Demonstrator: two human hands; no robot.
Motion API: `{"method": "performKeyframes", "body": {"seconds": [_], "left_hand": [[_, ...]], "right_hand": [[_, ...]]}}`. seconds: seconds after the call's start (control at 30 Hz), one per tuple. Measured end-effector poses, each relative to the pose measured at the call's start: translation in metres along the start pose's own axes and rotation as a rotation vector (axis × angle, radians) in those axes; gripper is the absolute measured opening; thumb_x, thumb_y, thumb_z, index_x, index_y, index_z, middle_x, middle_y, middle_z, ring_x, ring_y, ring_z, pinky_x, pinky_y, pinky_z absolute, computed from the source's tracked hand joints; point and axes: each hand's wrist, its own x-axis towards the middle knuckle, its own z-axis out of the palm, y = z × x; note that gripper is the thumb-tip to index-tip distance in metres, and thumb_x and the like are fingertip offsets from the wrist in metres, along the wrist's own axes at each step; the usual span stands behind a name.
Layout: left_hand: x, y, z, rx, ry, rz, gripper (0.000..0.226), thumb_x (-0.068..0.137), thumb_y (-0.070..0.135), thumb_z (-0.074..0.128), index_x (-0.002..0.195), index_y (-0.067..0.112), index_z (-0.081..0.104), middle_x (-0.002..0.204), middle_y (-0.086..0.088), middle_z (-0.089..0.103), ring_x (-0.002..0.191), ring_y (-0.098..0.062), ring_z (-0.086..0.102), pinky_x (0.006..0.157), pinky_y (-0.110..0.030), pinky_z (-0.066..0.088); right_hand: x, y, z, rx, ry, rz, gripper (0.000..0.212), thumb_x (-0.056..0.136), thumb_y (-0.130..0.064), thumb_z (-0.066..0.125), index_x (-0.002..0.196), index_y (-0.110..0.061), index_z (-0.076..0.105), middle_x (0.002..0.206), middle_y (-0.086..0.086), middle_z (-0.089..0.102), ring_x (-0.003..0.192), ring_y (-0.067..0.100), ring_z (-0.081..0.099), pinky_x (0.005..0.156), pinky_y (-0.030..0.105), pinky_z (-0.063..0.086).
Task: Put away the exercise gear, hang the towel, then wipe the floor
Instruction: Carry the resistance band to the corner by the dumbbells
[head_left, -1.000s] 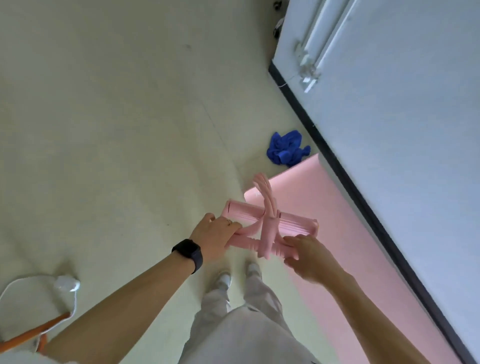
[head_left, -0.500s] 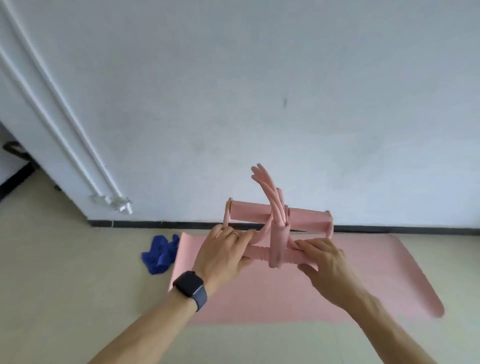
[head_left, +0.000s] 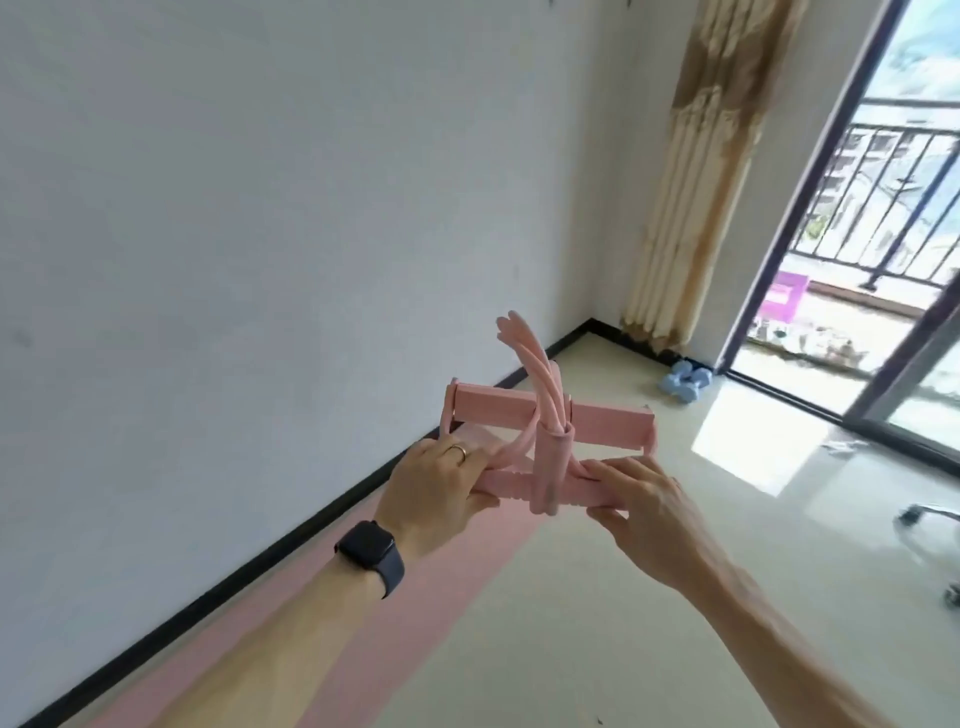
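Pink pedal puller (head_left: 545, 457), light-blue dumbbells (head_left: 685, 382)

One pink resistance puller of foam bars and rubber tubes (head_left: 550, 467) is counted above one flat pink exercise mat (head_left: 431, 582). Two hands are recorded there: left hand (head_left: 436, 483) and right hand (head_left: 644, 514). One black wristwatch (head_left: 370, 552) and one gold ring (head_left: 460, 451) are noted. Beyond the mat, two light-blue dumbbells (head_left: 685, 382) (blurred) and one beige curtain (head_left: 691, 182) are logged.

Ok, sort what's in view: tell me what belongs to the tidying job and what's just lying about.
Job in hand:
- pink pedal puller, gripped by the left hand and right hand
- pink exercise mat along the wall
- light blue dumbbells by the curtain

Lying about:
- the curtain
- wheeled chair base
- purple box on the balcony
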Motion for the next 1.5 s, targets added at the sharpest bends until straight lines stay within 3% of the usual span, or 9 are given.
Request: {"method": "performKeyframes", "body": {"seconds": [0.17,0.3,0.5,0.9,1.17,1.37,1.43,1.5], "left_hand": [[0.095,0.066,0.048,-0.046,-0.005,0.09,0.066,0.071,0.045,0.084,0.129,0.025,0.059,0.104,0.008,0.072,0.099,-0.018,0.066,0.084,-0.037,0.056],[0.159,0.078,0.087,-0.065,-0.014,0.141,0.066,0.071,0.042,0.084,0.13,0.027,0.058,0.1,0.008,0.071,0.095,-0.02,0.067,0.078,-0.041,0.057],[0.266,0.069,0.155,-0.063,-0.008,0.202,0.067,0.066,0.04,0.089,0.126,0.026,0.065,0.094,0.009,0.071,0.09,-0.019,0.068,0.079,-0.037,0.057],[0.498,0.019,0.298,-0.171,-0.108,0.225,0.069,0.068,0.041,0.087,0.13,0.027,0.062,0.097,0.009,0.072,0.095,-0.017,0.067,0.077,-0.041,0.057],[0.622,0.008,0.415,-0.124,-0.233,0.278,0.069,0.059,0.048,0.09,0.122,0.027,0.068,0.091,0.009,0.073,0.088,-0.016,0.069,0.07,-0.034,0.056],[0.718,-0.005,0.503,-0.065,-0.392,0.217,0.067,0.054,0.054,0.089,0.114,0.031,0.069,0.077,0.012,0.07,0.074,-0.013,0.067,0.064,-0.03,0.054],[0.745,-0.009,0.527,-0.05,-0.482,0.176,0.063,0.058,0.057,0.086,0.114,0.035,0.067,0.073,0.013,0.068,0.074,-0.011,0.065,0.064,-0.027,0.051],[0.769,-0.015,0.548,-0.096,-0.573,0.128,0.057,0.07,0.055,0.078,0.121,0.037,0.06,0.081,0.011,0.07,0.085,-0.013,0.065,0.073,-0.029,0.048]], "right_hand": [[-0.009,0.102,-0.049,-0.048,0.05,0.082,0.057,0.074,-0.023,0.086,0.127,-0.027,0.065,0.115,-0.013,0.069,0.107,0.02,0.06,0.081,0.042,0.056],[0.009,0.161,-0.061,-0.063,0.082,0.138,0.058,0.075,-0.024,0.085,0.128,-0.029,0.063,0.115,-0.016,0.068,0.108,0.018,0.06,0.081,0.04,0.055],[0.073,0.248,-0.056,-0.062,0.101,0.203,0.057,0.078,-0.024,0.083,0.13,-0.028,0.062,0.116,-0.015,0.067,0.11,0.02,0.058,0.083,0.042,0.054],[0.249,0.42,-0.051,-0.159,0.098,0.291,0.061,0.081,-0.025,0.08,0.136,-0.035,0.056,0.116,-0.019,0.066,0.106,0.017,0.058,0.078,0.038,0.053],[0.336,0.558,-0.019,-0.148,-0.007,0.392,0.062,0.077,-0.027,0.083,0.133,-0.036,0.058,0.115,-0.019,0.067,0.106,0.017,0.061,0.074,0.035,0.053],[0.42,0.673,0.012,-0.069,-0.143,0.431,0.057,0.08,-0.03,0.079,0.133,-0.04,0.059,0.12,-0.021,0.065,0.115,0.015,0.058,0.082,0.033,0.048],[0.445,0.706,0.022,-0.036,-0.208,0.44,0.055,0.082,-0.03,0.077,0.133,-0.04,0.058,0.122,-0.019,0.065,0.117,0.016,0.057,0.082,0.034,0.047],[0.471,0.734,0.029,0.001,-0.277,0.448,0.054,0.084,-0.03,0.073,0.133,-0.043,0.057,0.123,-0.019,0.064,0.118,0.016,0.055,0.084,0.034,0.047]]}}
